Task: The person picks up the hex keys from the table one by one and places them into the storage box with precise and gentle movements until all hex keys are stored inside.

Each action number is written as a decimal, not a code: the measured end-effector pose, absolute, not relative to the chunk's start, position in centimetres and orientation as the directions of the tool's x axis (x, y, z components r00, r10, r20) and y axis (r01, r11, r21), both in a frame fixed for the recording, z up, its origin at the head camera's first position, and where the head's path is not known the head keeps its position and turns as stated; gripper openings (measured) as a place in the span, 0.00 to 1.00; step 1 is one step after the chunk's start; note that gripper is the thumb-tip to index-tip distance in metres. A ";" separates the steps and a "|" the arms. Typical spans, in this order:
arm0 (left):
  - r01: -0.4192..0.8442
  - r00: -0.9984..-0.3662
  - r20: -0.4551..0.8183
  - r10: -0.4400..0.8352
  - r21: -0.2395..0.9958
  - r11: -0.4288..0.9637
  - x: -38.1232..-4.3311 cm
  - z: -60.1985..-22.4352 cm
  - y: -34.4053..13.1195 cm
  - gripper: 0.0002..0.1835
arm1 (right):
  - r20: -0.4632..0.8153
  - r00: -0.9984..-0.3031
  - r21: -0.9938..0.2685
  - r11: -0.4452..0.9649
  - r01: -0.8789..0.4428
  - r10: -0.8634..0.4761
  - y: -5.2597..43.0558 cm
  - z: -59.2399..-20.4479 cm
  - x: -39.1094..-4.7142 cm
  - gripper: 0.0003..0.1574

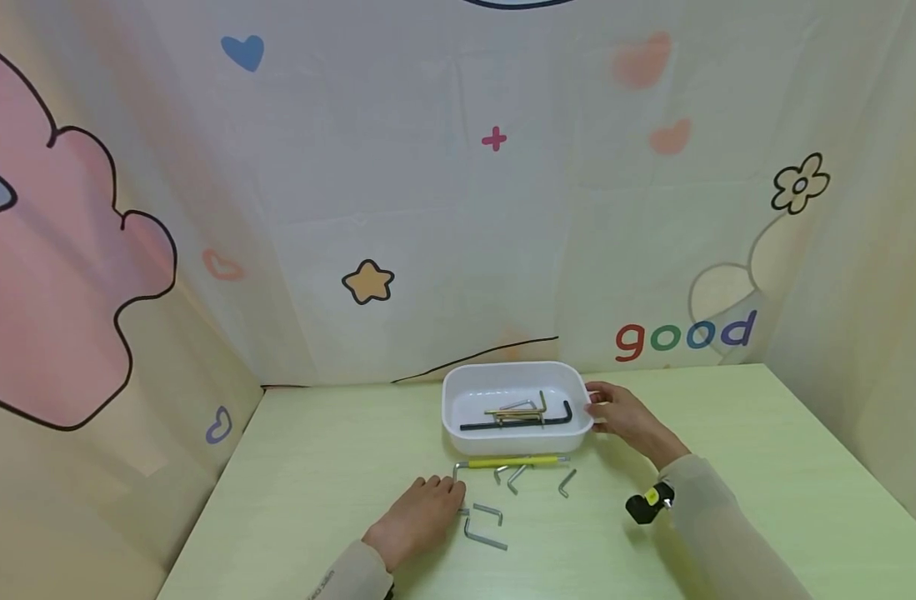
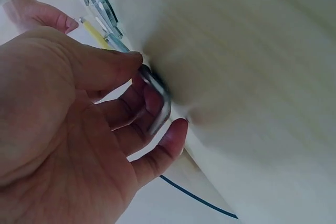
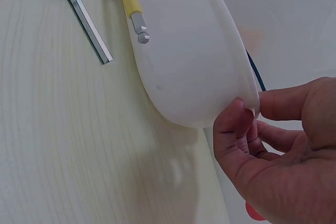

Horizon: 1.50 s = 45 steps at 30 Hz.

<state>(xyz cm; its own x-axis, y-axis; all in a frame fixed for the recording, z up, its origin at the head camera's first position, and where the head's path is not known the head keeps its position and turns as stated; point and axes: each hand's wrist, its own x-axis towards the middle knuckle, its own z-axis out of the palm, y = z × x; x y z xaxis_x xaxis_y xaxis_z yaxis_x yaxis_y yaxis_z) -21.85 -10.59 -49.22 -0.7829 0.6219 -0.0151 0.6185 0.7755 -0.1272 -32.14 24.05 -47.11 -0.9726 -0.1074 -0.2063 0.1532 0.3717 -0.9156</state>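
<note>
My left hand (image 1: 420, 512) is low over the table, left of several loose hex keys. In the left wrist view its thumb and fingers pinch a small silver hex key (image 2: 167, 102) close to the tabletop. With thumb and fingers, my right hand (image 1: 628, 417) grips the right end of a white plastic box (image 1: 518, 446) at its rim. Inside the box lie a long black hex key (image 1: 480, 427), brass-coloured hex keys (image 1: 528, 411) and a silver one. A yellow-sleeved hex key (image 1: 510, 461) lies along the box's front.
Between the hands lie short silver hex keys (image 1: 488, 542), with another (image 1: 568, 483) in front of the box's right end. Behind the box hangs a printed curtain (image 1: 427, 208) along the table's (image 1: 315, 450) back edge. A black wrist device (image 1: 650, 502) sits at the right cuff.
</note>
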 end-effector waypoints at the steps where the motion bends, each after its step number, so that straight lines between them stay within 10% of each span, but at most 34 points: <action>1: 0.621 -0.781 -0.018 0.624 -0.126 0.774 -21.9 -49.3 -10.6 0.13 | -0.210 -0.972 -0.916 0.368 0.159 -0.103 24.1 -47.1 -32.2 0.34; 45: 0.658 -0.728 0.148 0.669 -0.119 0.743 -23.6 -45.4 -9.4 0.17 | -0.195 -0.975 -0.925 0.349 0.147 -0.105 24.0 -47.4 -32.1 0.34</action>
<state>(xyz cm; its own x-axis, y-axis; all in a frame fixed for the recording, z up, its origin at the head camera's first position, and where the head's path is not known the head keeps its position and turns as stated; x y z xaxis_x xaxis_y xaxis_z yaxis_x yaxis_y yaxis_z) -23.58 -9.38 -45.37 -0.7284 0.6690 0.1478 0.6585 0.7432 -0.1186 -32.06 24.04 -47.43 -0.9752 -0.1052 -0.1946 0.1470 0.3493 -0.9254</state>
